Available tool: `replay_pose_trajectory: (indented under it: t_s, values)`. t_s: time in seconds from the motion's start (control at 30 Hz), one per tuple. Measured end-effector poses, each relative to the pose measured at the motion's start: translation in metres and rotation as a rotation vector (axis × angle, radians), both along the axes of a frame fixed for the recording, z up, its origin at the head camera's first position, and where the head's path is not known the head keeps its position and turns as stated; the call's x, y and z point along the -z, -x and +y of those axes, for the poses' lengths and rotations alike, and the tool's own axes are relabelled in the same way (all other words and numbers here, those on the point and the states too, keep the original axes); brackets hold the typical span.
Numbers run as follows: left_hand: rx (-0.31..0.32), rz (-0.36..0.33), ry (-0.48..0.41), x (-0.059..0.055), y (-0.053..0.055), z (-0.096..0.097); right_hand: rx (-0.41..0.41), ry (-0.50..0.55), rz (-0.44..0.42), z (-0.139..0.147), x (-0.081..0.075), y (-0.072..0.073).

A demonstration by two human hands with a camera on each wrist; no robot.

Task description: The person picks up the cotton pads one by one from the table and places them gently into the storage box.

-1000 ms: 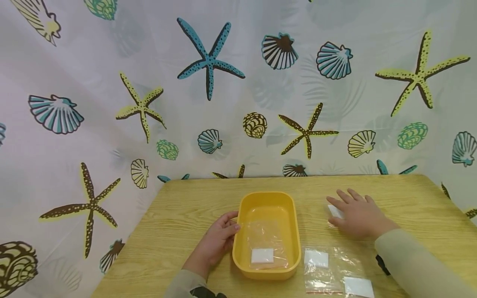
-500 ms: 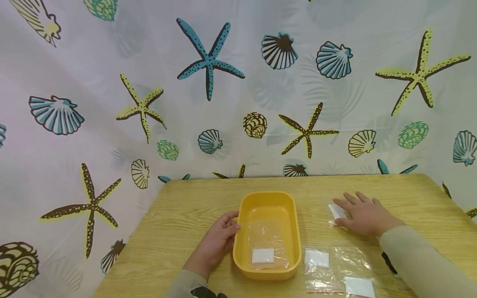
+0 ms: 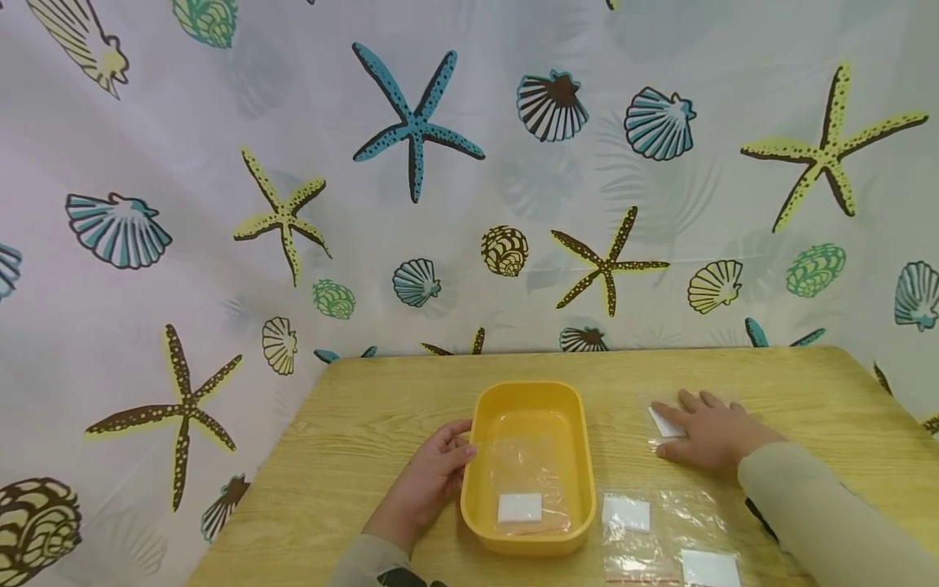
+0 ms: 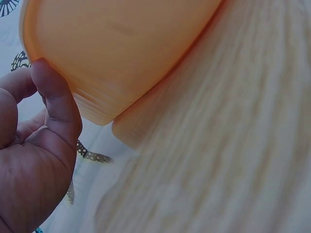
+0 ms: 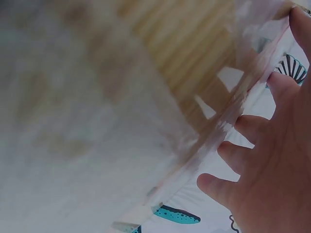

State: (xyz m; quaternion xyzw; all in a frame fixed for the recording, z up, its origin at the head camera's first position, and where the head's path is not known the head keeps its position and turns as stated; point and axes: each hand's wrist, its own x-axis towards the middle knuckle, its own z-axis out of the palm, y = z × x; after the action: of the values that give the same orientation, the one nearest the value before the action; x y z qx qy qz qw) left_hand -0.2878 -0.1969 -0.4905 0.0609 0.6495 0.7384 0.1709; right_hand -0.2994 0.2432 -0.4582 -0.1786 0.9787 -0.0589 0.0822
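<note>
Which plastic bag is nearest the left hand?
The bag inside the yellow tray that the left hand grips; the other bags are outside it, farther right.

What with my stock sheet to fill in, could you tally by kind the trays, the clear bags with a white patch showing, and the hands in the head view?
Yellow tray: 1
Clear bags, as described: 4 (tray bag, far bag, near left bag, near right bag)
Hands: 2 (left hand, right hand)
Total: 7
</note>
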Motion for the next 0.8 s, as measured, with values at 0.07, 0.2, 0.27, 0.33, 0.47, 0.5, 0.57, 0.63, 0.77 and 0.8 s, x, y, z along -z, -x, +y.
replay_pose_trajectory:
  t_s: [0.07,0.2,0.27,0.33,0.47,0.5,0.57,0.63,0.77,0.8]
  values:
    - [0.001,-0.001,0.000,0.0003,-0.0004,0.0006,-0.003,-0.013,-0.006,0.0002,0.0012,-0.0010]
    - [-0.004,0.006,0.003,0.0002,-0.0008,0.0014,-0.006,-0.025,-0.002,0.0002,0.0001,-0.0028]
    - [-0.007,0.005,0.005,0.0001,-0.0010,0.0014,-0.005,-0.021,-0.003,-0.0001,-0.0005,-0.0035]
    - [-0.005,0.006,0.006,0.0001,-0.0011,0.0014,-0.002,-0.021,-0.006,-0.0003,-0.0004,-0.0035]
    - [0.001,0.004,0.003,-0.0007,-0.0014,0.0014,0.013,-0.014,-0.005,-0.0007,0.0020,-0.0020]
    - [0.003,0.004,0.001,-0.0009,-0.0014,0.0014,0.015,-0.015,-0.002,-0.0006,0.0028,-0.0014]
    - [0.004,0.004,-0.001,-0.0011,-0.0014,0.0015,0.022,-0.015,0.004,0.0003,0.0041,-0.0001]
    - [0.006,0.005,-0.002,-0.0011,-0.0011,0.0015,0.028,-0.016,0.006,0.0011,0.0053,0.0012]
    - [0.004,0.005,0.003,-0.0002,-0.0003,0.0013,0.037,-0.015,0.003,0.0016,0.0078,0.0038]
    - [0.002,0.004,0.006,0.0000,-0.0001,0.0013,0.038,-0.012,0.004,0.0014,0.0082,0.0042]
